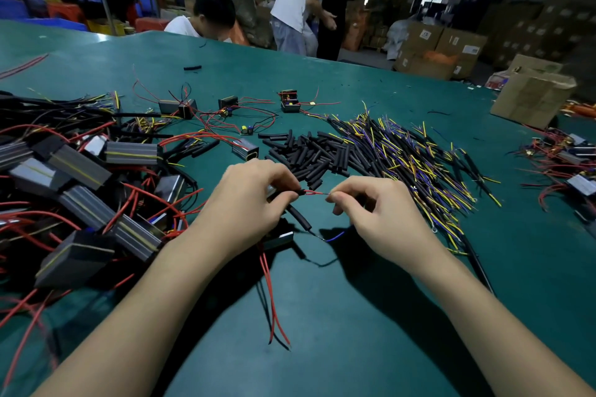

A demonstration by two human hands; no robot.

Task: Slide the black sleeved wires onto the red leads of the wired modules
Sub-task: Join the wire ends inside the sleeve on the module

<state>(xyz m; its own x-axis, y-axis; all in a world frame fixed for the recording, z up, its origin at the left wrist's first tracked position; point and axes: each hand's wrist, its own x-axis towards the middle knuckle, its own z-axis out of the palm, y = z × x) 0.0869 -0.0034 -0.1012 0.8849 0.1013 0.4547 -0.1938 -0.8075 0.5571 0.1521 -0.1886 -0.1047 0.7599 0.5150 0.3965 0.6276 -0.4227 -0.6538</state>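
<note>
A wide green table (pixel 371 316) carries everything. Along its left side sprawls a big heap of wired modules (pixel 80 177), grey-black blocks tangled with red leads and black cables, crowding right up to the left forearm. To the right of centre lies a broad fan of black sleeved wires (pixel 419 155) with yellow and blue tips, and just left of it, touching its edge, a smaller pile of short black tubes (pixel 309 151). A few loose modules (pixel 190 106) sit farther back, a cardboard box (pixel 532 97) stands at the far right edge, and another small cluster of modules (pixel 567 158) lies below it. Two people stand and one sits beyond the table.

Near the middle, the left hand (pixel 248 193) is curled around a black sleeve (pixel 298 213) and the module beneath it, mostly hidden by the palm. The right hand (pixel 377 206) pinches the tip of a thin red lead (pixel 314 193) stretched between both hands, entering the sleeve's end. Two red leads (pixel 274 300) trail toward the viewer.
</note>
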